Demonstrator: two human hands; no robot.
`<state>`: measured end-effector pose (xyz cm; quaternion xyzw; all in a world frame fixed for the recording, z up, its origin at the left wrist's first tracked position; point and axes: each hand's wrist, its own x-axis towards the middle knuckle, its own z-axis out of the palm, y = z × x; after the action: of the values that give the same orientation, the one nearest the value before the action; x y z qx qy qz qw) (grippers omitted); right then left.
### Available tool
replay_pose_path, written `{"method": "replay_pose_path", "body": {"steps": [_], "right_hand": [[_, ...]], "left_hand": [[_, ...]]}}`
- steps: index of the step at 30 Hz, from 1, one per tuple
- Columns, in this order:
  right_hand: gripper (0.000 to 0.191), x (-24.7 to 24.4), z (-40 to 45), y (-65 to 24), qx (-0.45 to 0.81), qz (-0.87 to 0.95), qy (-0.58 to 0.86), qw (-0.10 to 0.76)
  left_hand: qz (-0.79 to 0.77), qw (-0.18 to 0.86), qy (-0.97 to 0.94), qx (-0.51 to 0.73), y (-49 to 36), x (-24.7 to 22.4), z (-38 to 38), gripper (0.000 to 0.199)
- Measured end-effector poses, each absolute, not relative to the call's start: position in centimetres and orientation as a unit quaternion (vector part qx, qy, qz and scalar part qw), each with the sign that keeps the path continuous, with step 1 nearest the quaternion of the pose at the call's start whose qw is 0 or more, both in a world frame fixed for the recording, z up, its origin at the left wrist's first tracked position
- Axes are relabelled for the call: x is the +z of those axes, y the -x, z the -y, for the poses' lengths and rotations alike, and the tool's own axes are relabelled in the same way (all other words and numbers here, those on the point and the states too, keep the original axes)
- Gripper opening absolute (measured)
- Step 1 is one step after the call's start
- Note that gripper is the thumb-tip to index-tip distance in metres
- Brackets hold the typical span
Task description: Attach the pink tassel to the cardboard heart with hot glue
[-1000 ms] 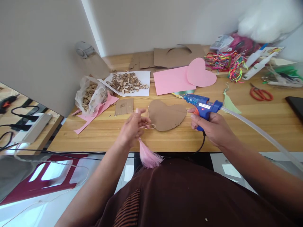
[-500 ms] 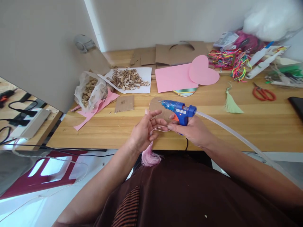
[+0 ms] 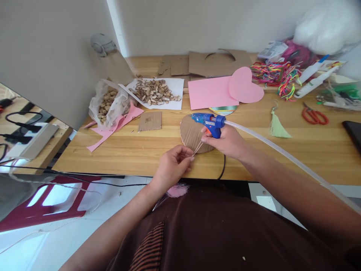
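Observation:
My right hand point(image 3: 225, 140) grips a blue glue gun point(image 3: 207, 120) with a long clear glue stick in its back; its nozzle points left over the table. A thin pale cord point(image 3: 197, 148) runs from the fingers of that hand to my left hand point(image 3: 176, 163). My left fingers are pinched on the cord near the table's front edge. Below them hangs a pink tassel point(image 3: 177, 191), partly hidden by the hand. Under the glue gun lies a rounded piece of cardboard point(image 3: 191, 135), its lower edge close to my left fingertips.
Shelled pieces point(image 3: 155, 93) lie on white paper beside a bag of peanuts point(image 3: 107, 105). A pink heart point(image 3: 245, 86) overlaps a pink sheet point(image 3: 208, 94). To the right are a green tassel point(image 3: 278, 124), red-handled scissors point(image 3: 315, 115) and colourful cords point(image 3: 278, 73). A power strip point(image 3: 32, 141) sits left.
My left hand has closed from loosely spread fingers to a pinch on the cord, now drawn straighter. The glue gun has shifted slightly left and up, uncovering more of the rounded cardboard.

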<state>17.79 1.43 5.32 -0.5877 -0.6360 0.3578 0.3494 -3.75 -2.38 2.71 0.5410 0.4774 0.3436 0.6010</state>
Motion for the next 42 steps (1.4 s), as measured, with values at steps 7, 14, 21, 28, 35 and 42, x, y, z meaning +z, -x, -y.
{"method": "replay_pose_path", "body": {"steps": [7,14,21,28,35,42], "right_hand": [[0.011,6.0,-2.4,-17.4,0.321,0.666,0.603,0.3],[0.01,5.6,-3.1,-17.2,0.284,0.691,0.594,0.297],[0.01,5.4,-3.3,-17.0,0.289,0.686,0.601,0.291],[0.013,5.2,-3.2,-16.8,0.282,0.683,0.605,0.297],[0.01,5.7,-2.9,-16.8,0.285,0.673,0.612,0.301],[0.016,5.5,-3.0,-16.7,0.298,0.667,0.608,0.31]], "left_hand": [[-0.486,0.512,-0.622,0.34,3.9,2.2,2.4,0.012],[-0.492,0.432,-0.684,0.322,4.1,2.9,2.4,0.021],[-0.486,0.379,-0.733,0.289,4.3,3.1,2.3,0.028],[-0.473,0.344,-0.765,0.268,4.6,3.0,2.2,0.032],[-0.479,0.364,-0.756,0.258,4.9,3.2,2.0,0.034],[-0.483,0.394,-0.741,0.249,5.3,3.9,2.1,0.038]]}}
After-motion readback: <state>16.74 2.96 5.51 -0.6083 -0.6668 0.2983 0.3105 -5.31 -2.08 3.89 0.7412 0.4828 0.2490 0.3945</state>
